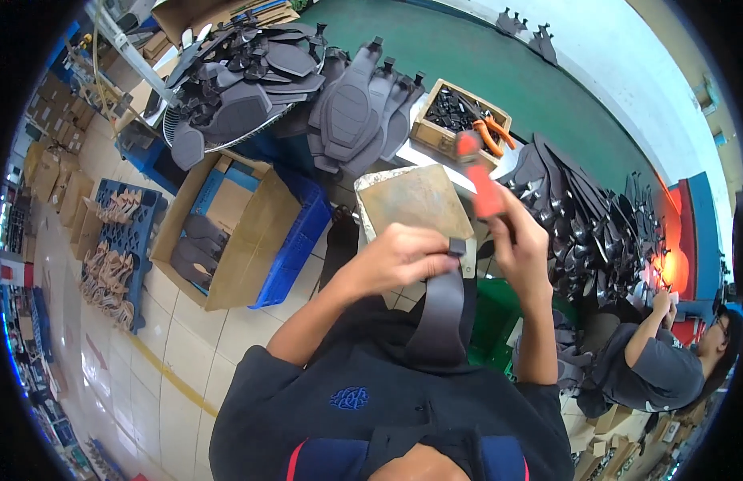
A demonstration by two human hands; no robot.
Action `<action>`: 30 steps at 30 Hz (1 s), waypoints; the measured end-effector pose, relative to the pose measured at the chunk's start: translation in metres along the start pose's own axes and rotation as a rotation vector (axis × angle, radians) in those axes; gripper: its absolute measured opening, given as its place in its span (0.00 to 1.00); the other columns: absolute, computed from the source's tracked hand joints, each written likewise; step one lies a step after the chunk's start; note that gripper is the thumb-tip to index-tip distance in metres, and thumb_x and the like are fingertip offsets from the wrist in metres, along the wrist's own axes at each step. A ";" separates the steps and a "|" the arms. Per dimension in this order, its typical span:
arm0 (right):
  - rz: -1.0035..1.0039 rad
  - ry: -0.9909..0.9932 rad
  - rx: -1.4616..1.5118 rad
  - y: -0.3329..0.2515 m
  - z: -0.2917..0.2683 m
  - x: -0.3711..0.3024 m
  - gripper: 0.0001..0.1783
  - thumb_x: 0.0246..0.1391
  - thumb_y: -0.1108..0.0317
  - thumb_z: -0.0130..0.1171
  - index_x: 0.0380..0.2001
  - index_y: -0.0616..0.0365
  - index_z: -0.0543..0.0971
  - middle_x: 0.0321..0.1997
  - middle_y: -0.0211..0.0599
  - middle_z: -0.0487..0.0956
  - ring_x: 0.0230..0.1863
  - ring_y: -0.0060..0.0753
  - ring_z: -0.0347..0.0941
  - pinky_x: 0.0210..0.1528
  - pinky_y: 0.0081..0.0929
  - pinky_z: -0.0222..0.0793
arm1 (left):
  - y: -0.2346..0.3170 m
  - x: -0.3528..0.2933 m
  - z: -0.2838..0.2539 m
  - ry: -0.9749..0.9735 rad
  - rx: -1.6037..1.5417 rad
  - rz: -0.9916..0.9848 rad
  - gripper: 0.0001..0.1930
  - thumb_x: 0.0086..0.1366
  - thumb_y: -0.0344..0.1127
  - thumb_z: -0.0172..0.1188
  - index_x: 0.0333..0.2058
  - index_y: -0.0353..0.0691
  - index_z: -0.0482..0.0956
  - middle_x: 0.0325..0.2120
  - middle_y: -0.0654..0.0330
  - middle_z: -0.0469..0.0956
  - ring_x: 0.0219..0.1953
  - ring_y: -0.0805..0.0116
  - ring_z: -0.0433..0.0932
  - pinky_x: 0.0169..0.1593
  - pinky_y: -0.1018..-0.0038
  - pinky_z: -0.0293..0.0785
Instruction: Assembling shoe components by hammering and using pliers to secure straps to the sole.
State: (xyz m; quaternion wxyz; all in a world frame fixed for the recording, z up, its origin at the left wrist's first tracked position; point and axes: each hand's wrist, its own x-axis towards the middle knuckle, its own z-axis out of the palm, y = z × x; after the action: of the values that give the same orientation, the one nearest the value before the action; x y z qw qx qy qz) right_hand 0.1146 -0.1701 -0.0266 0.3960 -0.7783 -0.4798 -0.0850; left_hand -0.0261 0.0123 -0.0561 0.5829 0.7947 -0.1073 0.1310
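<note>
My left hand (399, 258) pinches the narrow end of a dark grey shoe sole (440, 321), close to a small black block (457, 246) at its tip. The sole's wider part hangs down in front of my dark shirt. Raised to the right, my right hand (522, 240) is closed around a red hammer (485, 192), its upper end smeared by motion. Just beyond my left hand stands a square work block (411, 202) with a worn top and light-coloured sides.
A wooden box (423, 132) of small black parts holds orange-handled pliers (490, 136). Dark soles pile up in a wire basket (263, 132) and at right (584, 216). A cardboard box (251, 264) stands left; a co-worker (664, 361) sits right beside a glowing red-orange heater (672, 268).
</note>
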 end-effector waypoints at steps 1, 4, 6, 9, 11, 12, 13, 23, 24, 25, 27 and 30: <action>-0.121 -0.034 -0.071 0.014 0.008 -0.002 0.22 0.57 0.70 0.62 0.55 0.58 0.76 0.35 0.46 0.80 0.32 0.52 0.79 0.36 0.38 0.76 | 0.022 -0.004 0.001 0.019 -0.088 0.011 0.12 0.66 0.36 0.62 0.32 0.30 0.79 0.25 0.51 0.77 0.28 0.57 0.78 0.34 0.65 0.72; -0.193 -0.304 -0.258 0.032 0.026 -0.012 0.28 0.52 0.70 0.66 0.58 0.56 0.75 0.40 0.41 0.78 0.37 0.47 0.78 0.39 0.39 0.75 | 0.052 -0.016 0.000 -0.042 -0.156 -0.066 0.13 0.67 0.36 0.61 0.31 0.29 0.78 0.24 0.53 0.75 0.27 0.62 0.76 0.33 0.70 0.70; -0.257 -0.384 -0.250 0.033 0.035 -0.014 0.25 0.53 0.67 0.65 0.56 0.57 0.76 0.45 0.41 0.79 0.45 0.45 0.78 0.46 0.37 0.74 | 0.055 -0.022 0.004 -0.044 -0.351 -0.194 0.15 0.70 0.38 0.58 0.32 0.29 0.78 0.25 0.55 0.75 0.29 0.67 0.74 0.36 0.73 0.69; -0.216 -0.397 0.063 0.011 0.024 -0.008 0.22 0.57 0.64 0.63 0.53 0.60 0.77 0.49 0.43 0.78 0.48 0.43 0.78 0.50 0.36 0.73 | 0.053 -0.029 0.012 -0.053 -0.471 -0.276 0.16 0.72 0.40 0.55 0.34 0.30 0.78 0.28 0.57 0.77 0.33 0.70 0.74 0.40 0.74 0.69; -0.123 -0.392 0.381 -0.003 0.020 -0.016 0.21 0.59 0.63 0.62 0.52 0.63 0.77 0.53 0.45 0.77 0.49 0.42 0.78 0.50 0.36 0.73 | 0.053 -0.027 0.015 -0.117 -0.545 -0.328 0.17 0.74 0.43 0.52 0.36 0.31 0.79 0.32 0.58 0.77 0.38 0.71 0.74 0.45 0.74 0.68; -0.001 -0.394 0.850 -0.011 0.021 -0.023 0.21 0.62 0.59 0.60 0.51 0.64 0.77 0.52 0.48 0.78 0.50 0.42 0.77 0.52 0.38 0.73 | 0.053 -0.026 0.018 -0.129 -0.644 -0.359 0.18 0.74 0.43 0.50 0.37 0.32 0.79 0.33 0.59 0.76 0.40 0.71 0.74 0.47 0.74 0.68; 0.126 -0.375 1.318 -0.019 0.023 -0.031 0.22 0.64 0.56 0.59 0.50 0.66 0.77 0.51 0.50 0.78 0.51 0.43 0.77 0.54 0.39 0.72 | 0.054 -0.026 0.020 -0.140 -0.744 -0.390 0.19 0.75 0.44 0.49 0.38 0.32 0.79 0.35 0.59 0.76 0.41 0.71 0.73 0.50 0.74 0.67; 0.188 -0.284 1.489 -0.042 0.034 -0.037 0.29 0.62 0.38 0.55 0.31 0.57 0.75 0.34 0.38 0.75 0.46 0.43 0.73 0.54 0.46 0.68 | 0.064 -0.021 0.023 -0.264 -0.870 -0.517 0.20 0.75 0.46 0.47 0.40 0.32 0.78 0.39 0.58 0.76 0.47 0.68 0.74 0.56 0.71 0.67; 0.189 -0.283 1.490 -0.042 0.033 -0.037 0.29 0.62 0.38 0.55 0.31 0.57 0.75 0.34 0.38 0.75 0.46 0.43 0.73 0.54 0.46 0.68 | 0.065 -0.020 0.023 -0.270 -0.858 -0.507 0.20 0.75 0.46 0.47 0.40 0.32 0.78 0.39 0.58 0.76 0.47 0.68 0.74 0.56 0.71 0.67; 0.157 -0.270 1.478 -0.041 0.033 -0.037 0.27 0.62 0.42 0.57 0.33 0.59 0.76 0.34 0.39 0.77 0.46 0.44 0.74 0.55 0.47 0.68 | 0.065 -0.018 0.023 -0.276 -0.846 -0.497 0.20 0.75 0.46 0.47 0.41 0.32 0.78 0.40 0.58 0.76 0.47 0.68 0.74 0.56 0.71 0.67; 0.123 -0.256 1.470 -0.041 0.028 -0.036 0.25 0.63 0.45 0.58 0.36 0.60 0.77 0.34 0.40 0.78 0.45 0.46 0.76 0.56 0.48 0.67 | 0.064 -0.017 0.021 -0.267 -0.811 -0.516 0.20 0.75 0.45 0.47 0.42 0.32 0.78 0.40 0.58 0.77 0.47 0.68 0.74 0.56 0.71 0.67; 0.088 -0.210 1.076 -0.038 0.008 -0.034 0.20 0.60 0.64 0.58 0.48 0.70 0.79 0.36 0.50 0.84 0.46 0.57 0.81 0.62 0.57 0.66 | 0.059 -0.013 0.023 -0.241 -0.760 -0.496 0.19 0.75 0.44 0.47 0.43 0.31 0.77 0.41 0.57 0.77 0.47 0.68 0.74 0.56 0.71 0.67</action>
State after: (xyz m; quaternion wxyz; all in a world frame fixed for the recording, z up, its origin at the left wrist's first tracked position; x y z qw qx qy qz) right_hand 0.0639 -0.1787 -0.0294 0.6913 -0.4899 -0.4593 0.2669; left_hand -0.0553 -0.0271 -0.0134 0.8297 0.5362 -0.0215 -0.1539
